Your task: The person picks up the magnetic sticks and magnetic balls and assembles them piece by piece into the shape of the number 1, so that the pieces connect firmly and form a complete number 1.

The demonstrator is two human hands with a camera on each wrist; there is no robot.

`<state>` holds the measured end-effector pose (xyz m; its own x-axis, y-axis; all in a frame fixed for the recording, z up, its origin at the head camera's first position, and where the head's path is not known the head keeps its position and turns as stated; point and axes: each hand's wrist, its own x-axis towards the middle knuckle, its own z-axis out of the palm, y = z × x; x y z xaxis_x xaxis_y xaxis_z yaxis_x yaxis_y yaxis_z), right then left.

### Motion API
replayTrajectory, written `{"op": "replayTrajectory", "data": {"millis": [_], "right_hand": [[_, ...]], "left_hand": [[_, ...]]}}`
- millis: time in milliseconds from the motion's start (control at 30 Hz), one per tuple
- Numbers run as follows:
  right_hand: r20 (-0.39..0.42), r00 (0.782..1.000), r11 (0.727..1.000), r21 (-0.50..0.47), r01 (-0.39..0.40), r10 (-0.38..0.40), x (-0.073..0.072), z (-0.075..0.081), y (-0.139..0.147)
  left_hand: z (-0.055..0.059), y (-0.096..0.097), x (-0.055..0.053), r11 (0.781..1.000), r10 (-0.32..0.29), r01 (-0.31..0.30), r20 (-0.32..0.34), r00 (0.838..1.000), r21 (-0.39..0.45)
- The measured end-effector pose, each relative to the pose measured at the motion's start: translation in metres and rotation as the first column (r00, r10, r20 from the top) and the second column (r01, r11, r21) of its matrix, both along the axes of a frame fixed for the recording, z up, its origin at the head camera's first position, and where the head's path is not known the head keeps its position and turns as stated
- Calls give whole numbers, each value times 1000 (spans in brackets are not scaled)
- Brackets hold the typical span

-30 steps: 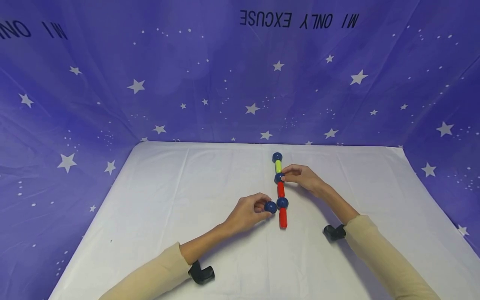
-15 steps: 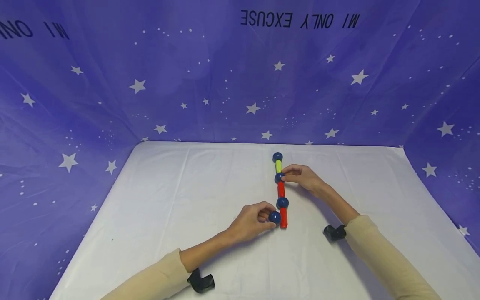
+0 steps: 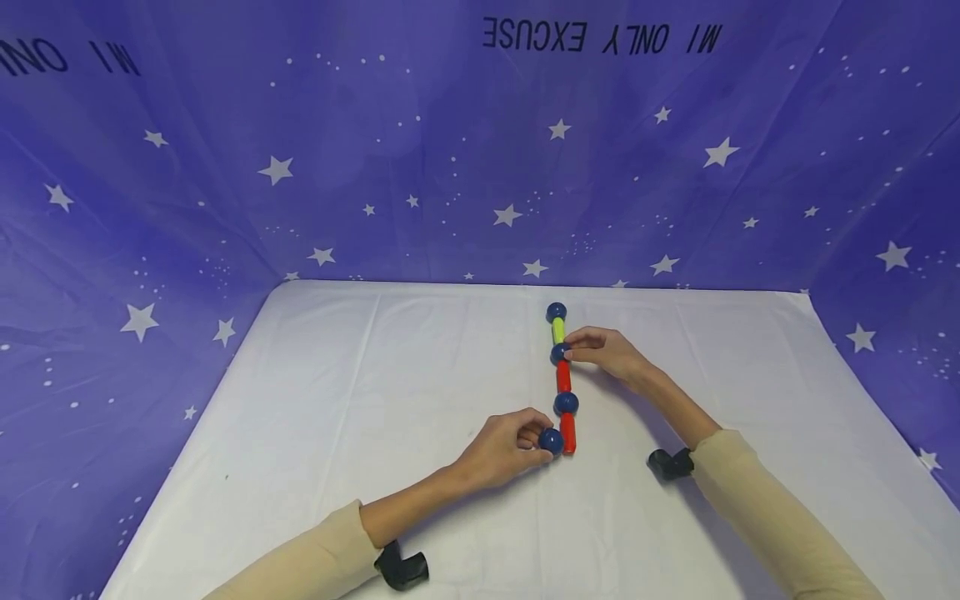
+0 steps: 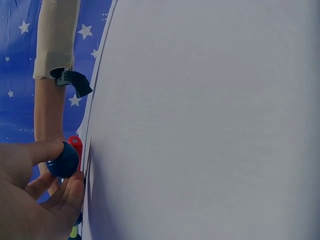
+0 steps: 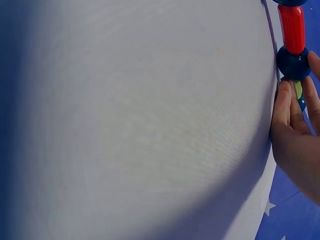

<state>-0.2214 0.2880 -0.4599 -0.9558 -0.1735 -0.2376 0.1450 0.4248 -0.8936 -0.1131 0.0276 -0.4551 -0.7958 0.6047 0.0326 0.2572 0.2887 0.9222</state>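
A straight chain of blue balls and short rods runs from the back of the table toward the front. At its far end sits a blue ball [image 3: 556,312], then a yellow-green rod [image 3: 558,331]. My right hand [image 3: 611,356] pinches the second blue ball [image 5: 293,63]. Below that come a red rod [image 3: 564,377], a third blue ball [image 3: 566,403] and a front red rod [image 3: 568,433] with a bare near end. My left hand [image 3: 502,450] pinches a loose blue ball [image 4: 63,160] between thumb and fingers, close on the left of that rod's near end.
White cloth covers the table [image 3: 375,367]. Behind and beside it hangs a purple curtain [image 3: 420,167] with stars and lettering. A black bent mount sits by each sleeve, the left mount [image 3: 402,567] and the right mount [image 3: 669,464].
The left hand has carried its blue ball toward the front and slightly right, from beside the third ball to beside the front rod's near end. The right hand keeps its pinch in place.
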Motion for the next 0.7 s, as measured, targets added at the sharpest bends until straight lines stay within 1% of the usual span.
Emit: {"op": "replayTrajectory", "data": {"millis": [167, 467, 633, 700], "right_hand": [[3, 1000, 1000, -4, 2, -2, 1, 2, 1], [7, 1000, 1000, -3, 27, -27, 3, 3, 2], [0, 999, 999, 21, 42, -42, 10, 3, 5], [-4, 999, 999, 36, 34, -34, 14, 4, 7]], "left_hand": [[-2, 0, 1, 1000, 2, -2, -7, 1000, -7], [-2, -1, 2, 1000, -5, 5, -12, 1000, 17], [0, -2, 4, 1000, -4, 4, 12, 1000, 12], [1, -2, 4, 1000, -4, 3, 17, 1000, 13]]}}
